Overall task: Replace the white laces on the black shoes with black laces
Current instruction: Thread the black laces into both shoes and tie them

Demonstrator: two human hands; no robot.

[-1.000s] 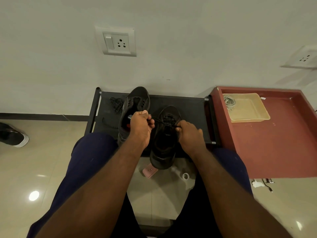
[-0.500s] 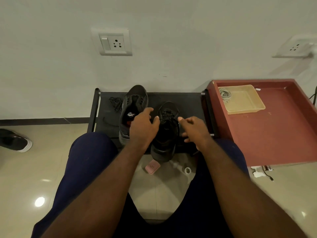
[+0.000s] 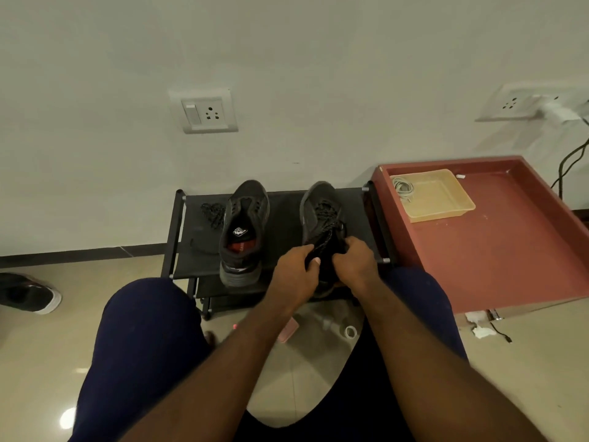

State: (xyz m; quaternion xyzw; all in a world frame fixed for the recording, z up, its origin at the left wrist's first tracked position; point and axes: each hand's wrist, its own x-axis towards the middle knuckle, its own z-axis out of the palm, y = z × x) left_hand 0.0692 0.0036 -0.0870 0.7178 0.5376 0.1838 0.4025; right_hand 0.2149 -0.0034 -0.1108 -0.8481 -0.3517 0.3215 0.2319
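The laced shoe stands on the right half of the black rack, toe toward the wall, with a black lace threaded up its front. Its heel reaches past the rack's front rail. Both hands close on its near end: the left hand has fingers and thumb curled round the collar from the left, and the right hand grips it from the right, knuckles up. Whether they also pinch the lace ends cannot be told.

A bare strip of rack lies between this shoe and the unlaced shoe, whose heel also sits at the front rail. To the right only a narrow margin is left before the rack's side rail, which stands just beside the red table. A loose black lace lies bunched near the rack's back left corner. White laces sit in the yellow tray on the table.

Half a second ago the two shoes stood close together and the hands were spread to either side; now the laced shoe sits well to the right and the hands have drawn together on it.
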